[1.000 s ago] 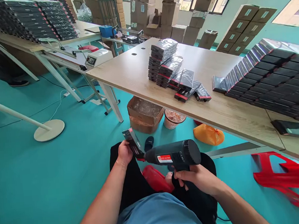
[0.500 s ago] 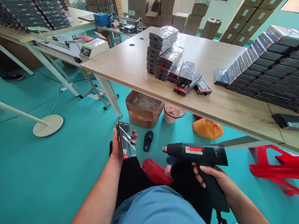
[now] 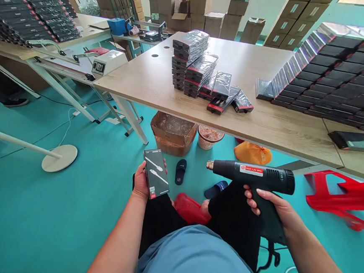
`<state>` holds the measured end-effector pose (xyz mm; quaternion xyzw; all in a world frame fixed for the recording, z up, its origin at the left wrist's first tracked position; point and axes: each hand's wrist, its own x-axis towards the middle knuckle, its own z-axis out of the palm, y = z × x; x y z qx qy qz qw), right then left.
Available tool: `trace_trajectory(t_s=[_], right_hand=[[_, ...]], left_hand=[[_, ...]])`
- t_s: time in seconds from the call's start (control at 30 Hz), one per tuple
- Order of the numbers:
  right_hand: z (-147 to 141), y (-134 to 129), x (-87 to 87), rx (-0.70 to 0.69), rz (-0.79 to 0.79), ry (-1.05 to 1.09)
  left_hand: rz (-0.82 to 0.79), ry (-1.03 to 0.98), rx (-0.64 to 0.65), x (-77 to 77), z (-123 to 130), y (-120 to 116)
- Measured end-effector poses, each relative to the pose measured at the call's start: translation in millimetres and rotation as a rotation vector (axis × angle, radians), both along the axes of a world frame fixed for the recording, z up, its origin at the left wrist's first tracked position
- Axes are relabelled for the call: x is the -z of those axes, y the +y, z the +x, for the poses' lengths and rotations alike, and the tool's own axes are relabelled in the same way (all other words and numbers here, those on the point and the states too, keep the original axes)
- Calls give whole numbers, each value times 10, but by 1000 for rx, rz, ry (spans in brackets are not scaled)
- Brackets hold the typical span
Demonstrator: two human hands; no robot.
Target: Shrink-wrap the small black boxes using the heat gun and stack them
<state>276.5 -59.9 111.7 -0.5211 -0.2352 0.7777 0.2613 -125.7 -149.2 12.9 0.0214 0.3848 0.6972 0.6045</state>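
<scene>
My left hand [image 3: 140, 181] grips a slim black cable box [image 3: 157, 174] by its edges above my left knee. A white cable is pictured on the face turned up to me, with a small red mark at its lower corner. In my right hand [image 3: 274, 205] is a black heat gun [image 3: 254, 175], held by its handle with a red and white label on the barrel. Its metal nozzle points left toward the box, with a wide gap between them. A dark cord hangs from the handle's base.
Ahead, a wooden table [image 3: 153, 86] bears a pile of film-wrapped boxes [image 3: 192, 64] and a larger stack [image 3: 328, 70] at right. Beneath it are an open carton [image 3: 173, 133], a waste basket [image 3: 210, 137] and an orange bag [image 3: 252, 153]. A red stool [image 3: 328, 192] lies at right; a sealing machine [image 3: 110, 63] stands left.
The box in my left hand has turned so its printed face shows more fully. My right hand has moved the heat gun right, away from the box, its nozzle tipping upward.
</scene>
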Motion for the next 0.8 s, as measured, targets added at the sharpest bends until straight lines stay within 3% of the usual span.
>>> trace_trajectory(t_s=[0.13, 0.27, 0.37, 0.53, 0.63, 0.7, 0.8], right_hand=[[60, 68, -55, -6, 142, -140], [247, 40, 38, 74, 375, -535], [376, 71, 140, 103, 415, -752], [40, 541, 443, -43, 308, -632], [-130, 827, 657, -58, 293, -596], [-21, 858, 743, -18, 287, -594], [456, 689, 796, 114, 258, -588]], left_hand=[[2, 10, -42, -1, -66, -66], [-9, -5, -68, 56, -64, -113], [-12, -11, -64, 116, -52, -129], [-43, -9, -41, 114, -28, -81], [-65, 12, -63, 60, -39, -92], [-81, 10, -95, 49, -64, -129], [-78, -47, -118, 99, -95, -168]])
